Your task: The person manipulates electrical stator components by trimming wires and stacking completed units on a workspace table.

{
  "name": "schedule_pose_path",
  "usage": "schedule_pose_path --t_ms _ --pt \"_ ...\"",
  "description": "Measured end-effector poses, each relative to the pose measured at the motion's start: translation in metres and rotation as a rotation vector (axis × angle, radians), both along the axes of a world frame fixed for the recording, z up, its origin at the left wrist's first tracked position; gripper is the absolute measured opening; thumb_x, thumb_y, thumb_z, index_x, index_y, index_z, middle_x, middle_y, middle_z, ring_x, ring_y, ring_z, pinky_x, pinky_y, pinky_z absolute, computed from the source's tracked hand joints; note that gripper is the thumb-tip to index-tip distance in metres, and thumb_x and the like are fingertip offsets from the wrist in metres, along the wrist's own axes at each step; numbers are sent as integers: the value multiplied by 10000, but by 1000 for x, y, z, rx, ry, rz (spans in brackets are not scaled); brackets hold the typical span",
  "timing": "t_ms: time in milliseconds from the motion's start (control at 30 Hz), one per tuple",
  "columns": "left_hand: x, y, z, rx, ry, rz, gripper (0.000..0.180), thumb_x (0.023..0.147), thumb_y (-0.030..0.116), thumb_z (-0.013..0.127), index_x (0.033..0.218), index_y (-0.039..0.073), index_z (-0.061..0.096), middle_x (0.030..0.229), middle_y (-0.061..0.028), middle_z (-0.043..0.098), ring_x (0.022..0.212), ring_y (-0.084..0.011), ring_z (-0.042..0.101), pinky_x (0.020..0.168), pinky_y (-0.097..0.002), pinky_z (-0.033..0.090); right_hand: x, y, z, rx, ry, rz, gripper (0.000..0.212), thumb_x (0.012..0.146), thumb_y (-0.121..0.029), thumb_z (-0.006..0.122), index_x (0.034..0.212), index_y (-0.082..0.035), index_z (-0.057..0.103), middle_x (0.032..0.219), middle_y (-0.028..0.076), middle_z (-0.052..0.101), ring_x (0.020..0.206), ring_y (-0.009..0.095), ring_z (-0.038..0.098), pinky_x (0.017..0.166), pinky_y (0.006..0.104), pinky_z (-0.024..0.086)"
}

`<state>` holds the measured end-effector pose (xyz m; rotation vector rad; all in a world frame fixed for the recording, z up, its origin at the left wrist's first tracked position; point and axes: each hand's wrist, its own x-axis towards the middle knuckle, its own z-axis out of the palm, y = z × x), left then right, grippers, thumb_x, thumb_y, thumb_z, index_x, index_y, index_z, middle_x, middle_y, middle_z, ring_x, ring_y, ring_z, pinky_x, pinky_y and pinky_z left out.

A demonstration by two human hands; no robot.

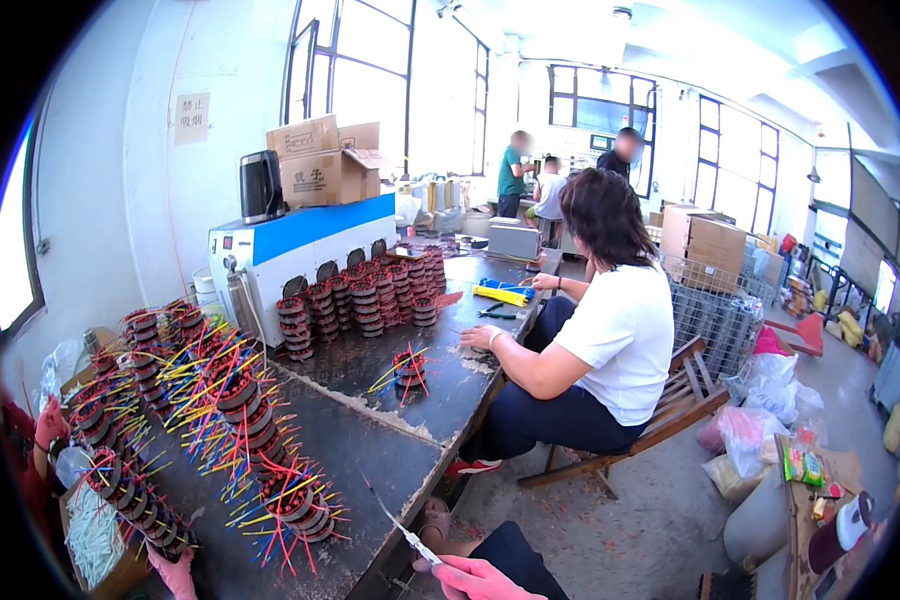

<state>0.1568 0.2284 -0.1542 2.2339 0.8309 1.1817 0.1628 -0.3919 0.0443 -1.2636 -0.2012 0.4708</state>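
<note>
My right hand [480,579] comes in at the lower edge, closed around a slim pointed tool [413,540] with a pale handle and a thin dark tip. Its tip points up and left over the dark table's edge. At the lower left, my left hand [175,575] has its fingers at the near end of a row of stacked wound motor stators [135,500]; they look closed on the end stator. Beside that row lies a longer row of stators [260,440] bristling with red, blue and yellow wire leads. A single stator [410,372] stands farther along the table [360,440].
A co-worker in a white shirt [620,345] sits at the table's right side, near pliers [498,313] and yellow and blue wire bundles [502,293]. Stator stacks [366,300] line a blue-and-white machine [300,240]. Another person's hand [50,425] shows at far left.
</note>
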Motion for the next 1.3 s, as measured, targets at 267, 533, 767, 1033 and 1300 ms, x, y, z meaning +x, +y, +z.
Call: schedule_pose_path --t_ms 267,533,767,1033,1300 --pt "13 11 -7 -77 -118 -127 1050 535 111 823 1452 22 318 1404 -181 417 1299 -329 396 1108 -403 296 13 -10 -17 44 104 78 347 1020 -297 490 1232 -32 565 633 -41 411 559 59 365 503 218 274" --pt "0 -83 46 283 71 508 785 616 382 828 1254 60 502 1219 -171 553 1132 -352 515 976 -429 400 10 0 -21 -8 63 96 373 1025 -235 468 1312 -5 531 646 -61 423 558 38 372 503 198 265" --pt "28 -150 90 -110 296 582 1031 595 760 681 1289 14 527 1300 -202 537 1315 -378 373 1137 -505 173 -3 -12 -2 -133 40 -29 259 1000 -271 510 1022 -21 574 598 -53 430 497 39 344 465 211 253" --pt "47 -155 87 -199 228 712 917 624 654 710 1247 8 522 1253 -219 549 1287 -343 402 1150 -507 140 3 -11 6 -164 24 -86 346 1005 -286 505 706 -114 477 557 -56 374 471 44 303 451 235 197" --pt "34 -133 81 -154 225 508 825 658 613 702 1289 107 537 1286 -118 555 1309 -268 399 1156 -502 119 9 -7 12 -164 79 -121 329 1001 -268 509 709 -117 486 563 -61 376 475 38 299 451 240 187"
